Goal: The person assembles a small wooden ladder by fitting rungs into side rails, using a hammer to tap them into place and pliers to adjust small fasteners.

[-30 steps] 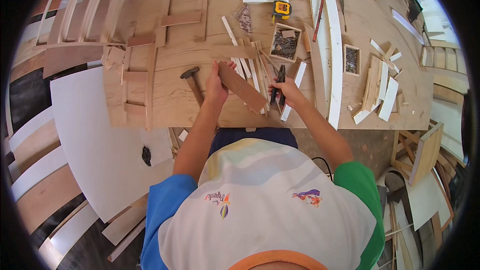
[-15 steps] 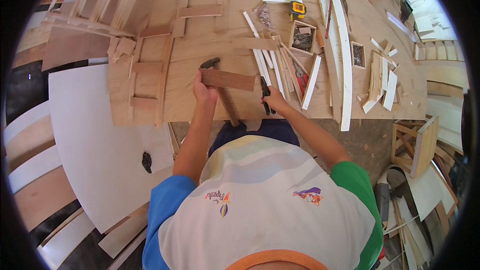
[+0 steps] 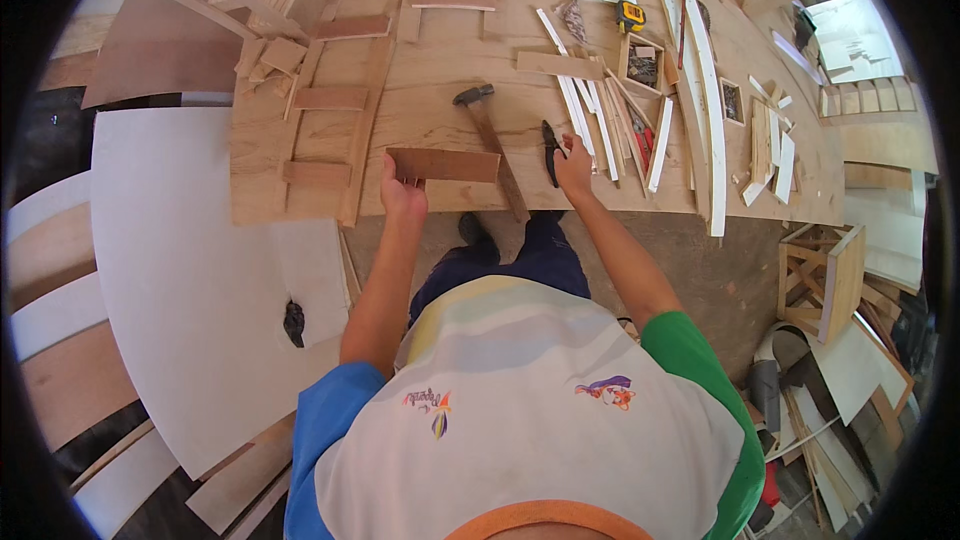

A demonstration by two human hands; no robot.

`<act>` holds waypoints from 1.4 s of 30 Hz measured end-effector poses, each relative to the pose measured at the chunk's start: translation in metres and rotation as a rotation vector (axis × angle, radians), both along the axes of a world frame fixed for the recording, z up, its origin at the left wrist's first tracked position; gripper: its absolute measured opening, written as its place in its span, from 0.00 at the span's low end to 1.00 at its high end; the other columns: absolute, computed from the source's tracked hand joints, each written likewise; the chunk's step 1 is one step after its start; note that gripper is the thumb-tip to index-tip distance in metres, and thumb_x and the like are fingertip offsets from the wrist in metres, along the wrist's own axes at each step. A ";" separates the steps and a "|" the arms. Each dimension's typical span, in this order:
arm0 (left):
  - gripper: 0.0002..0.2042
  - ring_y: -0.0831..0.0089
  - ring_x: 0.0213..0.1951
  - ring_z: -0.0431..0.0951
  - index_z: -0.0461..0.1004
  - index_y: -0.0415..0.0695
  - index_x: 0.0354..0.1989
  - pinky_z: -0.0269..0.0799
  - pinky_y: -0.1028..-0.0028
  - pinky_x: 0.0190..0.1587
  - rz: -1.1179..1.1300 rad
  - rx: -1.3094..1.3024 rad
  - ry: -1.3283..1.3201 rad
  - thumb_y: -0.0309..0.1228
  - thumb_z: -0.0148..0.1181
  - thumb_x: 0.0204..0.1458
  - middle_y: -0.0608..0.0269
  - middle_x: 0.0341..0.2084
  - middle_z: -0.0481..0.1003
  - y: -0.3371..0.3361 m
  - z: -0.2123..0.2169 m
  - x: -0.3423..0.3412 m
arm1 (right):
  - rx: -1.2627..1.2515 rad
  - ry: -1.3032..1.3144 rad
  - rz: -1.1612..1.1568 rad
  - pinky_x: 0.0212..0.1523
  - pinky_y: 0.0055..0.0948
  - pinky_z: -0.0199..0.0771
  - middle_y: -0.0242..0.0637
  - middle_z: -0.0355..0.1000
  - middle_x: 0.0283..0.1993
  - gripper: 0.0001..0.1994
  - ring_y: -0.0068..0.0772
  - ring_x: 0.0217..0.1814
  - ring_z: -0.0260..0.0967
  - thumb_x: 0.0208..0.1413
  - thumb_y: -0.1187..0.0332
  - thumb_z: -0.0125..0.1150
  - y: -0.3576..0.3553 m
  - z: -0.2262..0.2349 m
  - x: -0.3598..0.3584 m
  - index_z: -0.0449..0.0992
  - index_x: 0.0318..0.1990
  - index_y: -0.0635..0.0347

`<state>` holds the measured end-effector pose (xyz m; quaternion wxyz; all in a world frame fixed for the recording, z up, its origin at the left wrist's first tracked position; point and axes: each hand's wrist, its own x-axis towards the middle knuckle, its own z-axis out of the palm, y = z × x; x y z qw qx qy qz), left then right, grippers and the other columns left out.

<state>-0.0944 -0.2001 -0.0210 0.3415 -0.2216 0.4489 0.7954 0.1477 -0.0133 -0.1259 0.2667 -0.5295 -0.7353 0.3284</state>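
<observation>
A flat piece of reddish-brown wood is held at its left end by my left hand, just above the table's near edge. Dark pliers lie on the tabletop, right beside my right hand. The fingers of that hand look loosely apart at the handles, not wrapped round them. Between the two hands lies a hammer, its head pointing away from me and its wooden handle reaching past the table edge. The held wood overlaps the handle in view.
White and bare wood strips lie right of the pliers, near a small box of nails and a yellow tape measure. Ladder-like wooden frames lie at left. Long white strips overhang the table edge at right.
The pliers have gone from my right hand's grip to the tabletop. My left hand has lowered the wood piece slightly, uncovering more of the hammer. The view has shifted a little.
</observation>
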 end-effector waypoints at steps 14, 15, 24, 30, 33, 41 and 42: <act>0.15 0.66 0.47 0.72 0.69 0.45 0.48 0.70 0.64 0.51 -0.284 0.091 -0.024 0.41 0.55 0.59 0.61 0.42 0.72 0.002 -0.038 0.032 | -0.898 0.633 0.120 0.37 0.27 0.79 0.43 0.73 0.43 0.16 0.32 0.36 0.76 0.55 0.71 0.63 -0.064 0.128 -0.034 0.68 0.48 0.67; 0.15 0.68 0.44 0.73 0.68 0.46 0.47 0.71 0.66 0.48 -0.333 0.073 -0.015 0.41 0.57 0.58 0.63 0.39 0.73 0.002 -0.038 0.033 | -0.911 0.619 0.122 0.37 0.28 0.79 0.43 0.73 0.43 0.16 0.32 0.37 0.76 0.55 0.70 0.63 -0.059 0.125 -0.028 0.68 0.48 0.67; 0.16 0.69 0.32 0.78 0.69 0.45 0.44 0.73 0.73 0.34 -0.670 -0.191 0.056 0.39 0.64 0.53 0.64 0.33 0.75 0.005 -0.017 0.063 | -1.041 0.588 0.005 0.38 0.31 0.79 0.35 0.72 0.41 0.16 0.30 0.38 0.74 0.58 0.58 0.60 -0.026 0.096 0.002 0.69 0.46 0.60; 0.17 0.65 0.36 0.79 0.67 0.46 0.48 0.73 0.71 0.36 -0.562 -0.299 0.106 0.38 0.62 0.54 0.61 0.38 0.74 0.015 -0.021 0.047 | -0.990 0.526 0.014 0.36 0.32 0.79 0.39 0.72 0.41 0.25 0.31 0.37 0.74 0.53 0.60 0.66 -0.015 0.043 -0.018 0.64 0.53 0.62; 0.15 0.66 0.35 0.79 0.67 0.48 0.46 0.73 0.71 0.35 -0.398 -0.313 0.130 0.38 0.62 0.55 0.63 0.38 0.74 0.027 -0.018 0.021 | -0.449 0.052 0.291 0.42 0.37 0.76 0.44 0.72 0.42 0.32 0.38 0.39 0.74 0.47 0.60 0.70 -0.012 0.038 -0.025 0.60 0.56 0.64; 0.12 0.65 0.37 0.78 0.66 0.52 0.44 0.70 0.68 0.36 -0.314 -0.179 0.121 0.40 0.60 0.56 0.66 0.36 0.73 0.033 -0.047 -0.081 | -0.216 -0.290 0.449 0.55 0.45 0.66 0.54 0.65 0.52 0.34 0.54 0.57 0.63 0.44 0.61 0.70 -0.037 0.026 -0.061 0.60 0.56 0.65; 0.12 0.66 0.37 0.78 0.67 0.52 0.44 0.70 0.68 0.36 -0.327 -0.197 0.117 0.40 0.60 0.56 0.67 0.36 0.73 0.036 -0.047 -0.089 | -0.205 -0.331 0.443 0.55 0.45 0.66 0.53 0.64 0.52 0.34 0.54 0.56 0.62 0.44 0.61 0.69 -0.042 0.028 -0.069 0.60 0.56 0.65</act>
